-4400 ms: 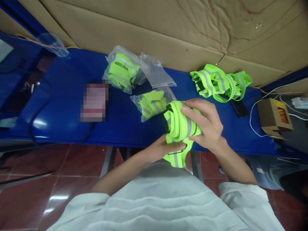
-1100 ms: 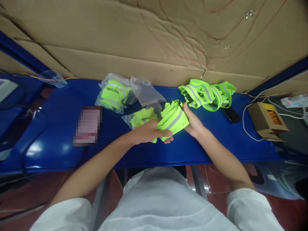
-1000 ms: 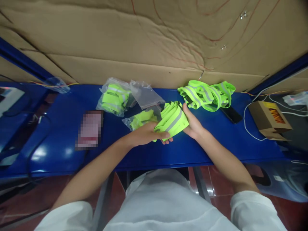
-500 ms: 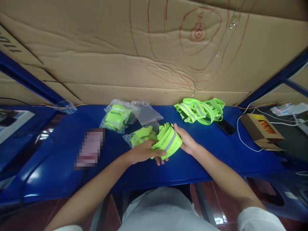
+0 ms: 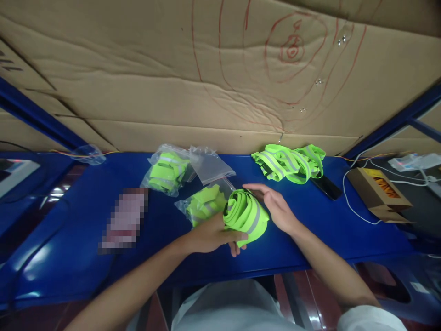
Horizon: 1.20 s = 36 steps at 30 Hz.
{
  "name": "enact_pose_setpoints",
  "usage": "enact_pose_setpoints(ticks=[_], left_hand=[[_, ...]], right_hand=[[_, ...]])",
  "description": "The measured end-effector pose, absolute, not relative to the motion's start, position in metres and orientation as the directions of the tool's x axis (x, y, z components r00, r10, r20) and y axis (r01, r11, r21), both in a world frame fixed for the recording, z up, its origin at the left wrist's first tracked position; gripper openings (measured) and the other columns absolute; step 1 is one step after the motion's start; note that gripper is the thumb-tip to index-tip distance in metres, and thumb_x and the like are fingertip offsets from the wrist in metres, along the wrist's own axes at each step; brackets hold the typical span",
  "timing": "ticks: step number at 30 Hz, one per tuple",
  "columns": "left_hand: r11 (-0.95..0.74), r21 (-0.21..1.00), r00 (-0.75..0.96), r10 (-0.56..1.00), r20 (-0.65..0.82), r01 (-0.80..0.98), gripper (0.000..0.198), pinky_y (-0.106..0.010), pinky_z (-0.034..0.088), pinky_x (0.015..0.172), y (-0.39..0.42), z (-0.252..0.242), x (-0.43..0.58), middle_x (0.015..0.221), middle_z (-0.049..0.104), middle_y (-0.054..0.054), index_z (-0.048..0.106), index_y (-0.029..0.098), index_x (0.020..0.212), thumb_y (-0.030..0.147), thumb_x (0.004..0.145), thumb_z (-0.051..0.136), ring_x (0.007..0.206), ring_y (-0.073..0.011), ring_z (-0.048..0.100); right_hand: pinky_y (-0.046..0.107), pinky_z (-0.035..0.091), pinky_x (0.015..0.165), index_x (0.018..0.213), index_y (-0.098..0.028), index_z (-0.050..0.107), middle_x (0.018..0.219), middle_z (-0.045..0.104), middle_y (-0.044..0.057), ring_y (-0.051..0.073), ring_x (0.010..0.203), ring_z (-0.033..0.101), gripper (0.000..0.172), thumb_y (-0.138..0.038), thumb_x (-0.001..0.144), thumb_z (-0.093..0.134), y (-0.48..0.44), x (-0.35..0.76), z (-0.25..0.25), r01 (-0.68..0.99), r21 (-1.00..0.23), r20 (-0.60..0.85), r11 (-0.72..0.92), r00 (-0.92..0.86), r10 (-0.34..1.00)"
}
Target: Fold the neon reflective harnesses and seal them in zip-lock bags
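A rolled neon-yellow strap (image 5: 250,218) with a grey reflective stripe is held above the front middle of the blue table. My left hand (image 5: 215,233) grips its left and lower side, thumb on top and fingertips showing underneath. Beside the roll's upper right edge is my right hand (image 5: 277,207), its fingers stretched out and apart from one another. Just left of the roll lies a clear bag with yellow straps (image 5: 206,204). A second filled bag (image 5: 167,172) sits farther back, next to a flat clear bag (image 5: 211,164).
Loose yellow straps (image 5: 292,162) are heaped at the back right, beside a dark phone (image 5: 329,186). A cardboard box (image 5: 379,193) and white cables are at the right. A blurred-out pink item (image 5: 126,218) lies left on the blue table (image 5: 165,223). Cardboard (image 5: 155,101) stands behind.
The view has shifted slightly. My right hand has opened and eased off the roll's right side, while my left hand still holds it, now turned a little more upright.
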<state>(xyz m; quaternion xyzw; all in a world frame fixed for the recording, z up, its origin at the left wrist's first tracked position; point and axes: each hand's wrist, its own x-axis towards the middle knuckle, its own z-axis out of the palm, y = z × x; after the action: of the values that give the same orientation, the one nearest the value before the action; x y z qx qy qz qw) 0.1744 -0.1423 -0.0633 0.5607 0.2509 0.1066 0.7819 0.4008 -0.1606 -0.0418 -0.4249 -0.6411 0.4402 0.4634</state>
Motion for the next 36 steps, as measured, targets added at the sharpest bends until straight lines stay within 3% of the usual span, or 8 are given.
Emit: enact_pose_setpoints(ticks=[7, 14, 18, 23, 25, 29, 32, 36], left_hand=[[0.179, 0.96, 0.899, 0.346, -0.267, 0.216, 0.042, -0.018, 0.048, 0.055, -0.138, -0.051, 0.163, 0.075, 0.072, -0.006, 0.068, 0.011, 0.087, 0.053, 0.094, 0.069, 0.059, -0.0083, 0.058], [0.053, 0.945, 0.701, 0.657, -0.277, 0.323, 0.035, -0.025, 0.051, 0.057, -0.127, -0.045, 0.161, 0.073, 0.068, -0.001, 0.067, 0.015, 0.094, 0.044, 0.083, 0.081, 0.061, -0.015, 0.063], [-0.305, 0.889, 0.293, 0.933, 0.208, 0.342, 0.066, -0.034, 0.058, 0.081, -0.131, -0.057, 0.167, 0.11, 0.065, -0.005, 0.058, 0.022, 0.12, 0.046, 0.07, 0.095, 0.099, -0.0229, 0.068], [-0.645, 0.496, 0.201, 0.705, 0.68, 0.582, 0.036, -0.039, 0.058, 0.093, -0.134, -0.064, 0.168, 0.115, 0.056, -0.008, 0.064, 0.023, 0.108, 0.044, 0.086, 0.084, 0.111, -0.025, 0.061], [-0.67, 0.489, 0.282, 0.708, 0.648, 0.559, 0.025, -0.038, 0.058, 0.098, -0.135, -0.063, 0.17, 0.116, 0.06, -0.008, 0.065, 0.024, 0.118, 0.034, 0.097, 0.073, 0.113, -0.023, 0.064], [-0.545, 0.808, 0.417, 0.803, 0.426, 0.224, 0.051, -0.041, 0.051, 0.119, -0.141, -0.065, 0.176, 0.16, 0.045, -0.014, 0.041, 0.028, 0.157, 0.025, 0.107, 0.05, 0.149, -0.0248, 0.049], [-0.244, 0.967, 0.52, 0.818, 0.247, -0.074, 0.075, -0.042, 0.042, 0.128, -0.145, -0.063, 0.179, 0.174, 0.029, -0.011, 0.023, 0.033, 0.167, 0.031, 0.103, 0.063, 0.159, -0.0267, 0.037], [0.087, 0.977, 0.526, 0.85, 0.028, -0.192, 0.081, -0.042, 0.051, 0.12, -0.142, -0.055, 0.174, 0.16, 0.051, -0.014, 0.039, 0.025, 0.158, 0.037, 0.089, 0.081, 0.144, -0.0298, 0.056]], right_hand=[[0.036, 0.057, 0.101, 0.139, -0.027, 0.064, 0.128, 0.074, 0.004, 0.024, 0.117, 0.071, 0.061, -0.052, 0.086, 0.081, -0.157, 0.395, -0.04, -0.012, -0.998, -0.057, -0.069, -0.432, 0.9], [0.036, 0.057, 0.098, 0.124, -0.025, 0.069, 0.118, 0.076, 0.004, 0.023, 0.108, 0.071, 0.048, -0.051, 0.086, 0.08, -0.159, 0.385, -0.043, 0.021, -0.999, 0.039, 0.04, -0.081, 0.996], [0.04, 0.059, 0.099, 0.122, -0.025, 0.066, 0.119, 0.076, 0.006, 0.025, 0.107, 0.074, 0.051, -0.056, 0.084, 0.081, -0.157, 0.376, -0.057, -0.227, -0.973, -0.06, -0.032, 0.12, 0.991], [0.044, 0.054, 0.112, 0.134, -0.027, 0.057, 0.135, 0.071, 0.008, 0.025, 0.122, 0.069, 0.056, -0.054, 0.09, 0.076, -0.161, 0.367, -0.071, -0.289, -0.955, -0.014, 0.069, 0.274, 0.962], [0.042, 0.05, 0.116, 0.138, -0.027, 0.055, 0.139, 0.068, 0.008, 0.024, 0.127, 0.066, 0.056, -0.054, 0.093, 0.073, -0.164, 0.365, -0.075, -0.194, -0.973, 0.067, 0.128, 0.294, 0.954], [0.039, 0.052, 0.112, 0.145, -0.026, 0.046, 0.142, 0.063, 0.011, 0.024, 0.126, 0.065, 0.063, -0.056, 0.095, 0.069, -0.173, 0.361, -0.075, -0.036, -0.975, 0.204, 0.221, 0.26, 0.944], [0.039, 0.052, 0.114, 0.153, -0.027, 0.035, 0.15, 0.057, 0.013, 0.025, 0.133, 0.062, 0.071, -0.057, 0.097, 0.066, -0.178, 0.359, -0.071, -0.036, -0.97, 0.231, 0.238, 0.137, 0.963], [0.04, 0.046, 0.121, 0.159, -0.029, 0.028, 0.156, 0.053, 0.013, 0.026, 0.145, 0.054, 0.076, -0.059, 0.099, 0.062, -0.18, 0.362, -0.067, -0.052, -0.979, 0.199, 0.197, -0.033, 0.979]])
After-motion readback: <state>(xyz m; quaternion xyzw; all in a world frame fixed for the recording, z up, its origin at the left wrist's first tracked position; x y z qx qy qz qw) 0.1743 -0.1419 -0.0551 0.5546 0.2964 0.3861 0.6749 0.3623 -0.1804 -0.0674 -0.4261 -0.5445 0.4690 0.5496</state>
